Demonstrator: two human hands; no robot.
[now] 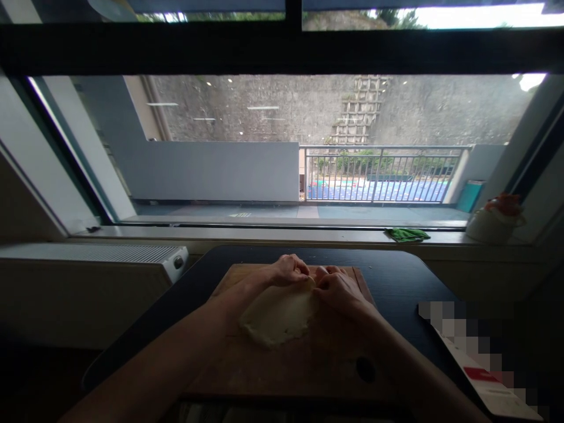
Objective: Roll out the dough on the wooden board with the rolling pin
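Note:
A flat, pale sheet of dough lies on a wooden cutting board. My left hand is at the dough's far edge, its fingers pinched on the rim. Close beside it on the right, my right hand has its fingers curled on the same edge. Both hands grip the dough where they nearly meet. The near edge of the sheet looks uneven and rests on the board. My fingertips are partly hidden behind the hands and in shadow.
The board sits on a dark table below a window. At right lies a flat white item with a red patch, partly blurred out. A green cloth and a whitish pot are on the sill. A radiator stands left.

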